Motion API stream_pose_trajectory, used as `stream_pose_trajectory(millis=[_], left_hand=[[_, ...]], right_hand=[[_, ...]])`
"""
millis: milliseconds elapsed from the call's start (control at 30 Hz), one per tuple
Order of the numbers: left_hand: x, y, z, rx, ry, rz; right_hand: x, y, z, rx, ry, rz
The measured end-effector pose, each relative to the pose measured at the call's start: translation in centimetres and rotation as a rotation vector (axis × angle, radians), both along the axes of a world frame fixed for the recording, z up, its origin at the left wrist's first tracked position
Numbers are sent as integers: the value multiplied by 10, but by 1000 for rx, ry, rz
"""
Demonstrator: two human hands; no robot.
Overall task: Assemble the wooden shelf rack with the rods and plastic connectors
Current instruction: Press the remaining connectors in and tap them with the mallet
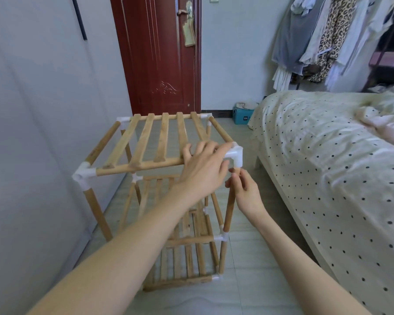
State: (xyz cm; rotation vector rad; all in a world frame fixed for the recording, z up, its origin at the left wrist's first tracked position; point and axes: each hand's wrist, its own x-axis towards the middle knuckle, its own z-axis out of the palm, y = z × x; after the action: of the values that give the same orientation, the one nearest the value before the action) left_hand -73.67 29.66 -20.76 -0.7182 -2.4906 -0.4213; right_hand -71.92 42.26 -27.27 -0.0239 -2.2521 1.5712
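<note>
while seating near-right corner of rack (159, 137) on floor beside bed (328, 155): left hand (203, 169) gripping top connector (235, 155), right hand (243, 189) pinching rod (228, 210) tip just below socket. next, likely: align tip, push up into connector.

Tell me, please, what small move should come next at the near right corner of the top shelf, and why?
Probably guide the upright rod up into the white corner connector while pressing the connector down. The right hand pinches the rod's top just under the connector's downward socket, and the left hand grips the connector and top shelf, so that joint looks not fully seated.
</note>
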Motion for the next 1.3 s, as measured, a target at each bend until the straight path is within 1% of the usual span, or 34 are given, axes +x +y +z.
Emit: stream_pose_trajectory(millis=[100, 200, 300, 467, 567, 700, 833, 900, 1033, 1133, 1300], left_hand=[[-11, 21, 11, -98, -51, 54], [-18, 25, 17, -167, -88, 48], [-18, 19, 17, -153, -83, 16], [-12, 16, 10, -172, -131, -26], [-11, 14, 4, -172, -98, -28], [-10, 11, 1, -162, -58, -16], [-6, 14, -7, -209, 92, -2], [-4, 19, -12, -170, 128, -18], [-3, 21, -24, -64, 125, -83], [-7, 22, -25, -78, 120, -72], [-1, 23, -22, -140, 38, -67]], right_hand=[[-1, 1, -4, 12, 24, 32], [-3, 5, -6, 37, 23, 72], [-4, 6, -8, 81, 18, 112], [-5, 10, -9, 45, 8, 116], [-3, 12, -12, 35, -19, 127], [6, 15, -28, -28, -100, 137], [9, 18, -36, 1, -100, 143], [9, 15, -38, -2, -84, 144], [6, 14, -46, -10, -27, 134], [5, 14, -48, -32, -40, 124], [8, 23, -28, -35, -153, 139]])
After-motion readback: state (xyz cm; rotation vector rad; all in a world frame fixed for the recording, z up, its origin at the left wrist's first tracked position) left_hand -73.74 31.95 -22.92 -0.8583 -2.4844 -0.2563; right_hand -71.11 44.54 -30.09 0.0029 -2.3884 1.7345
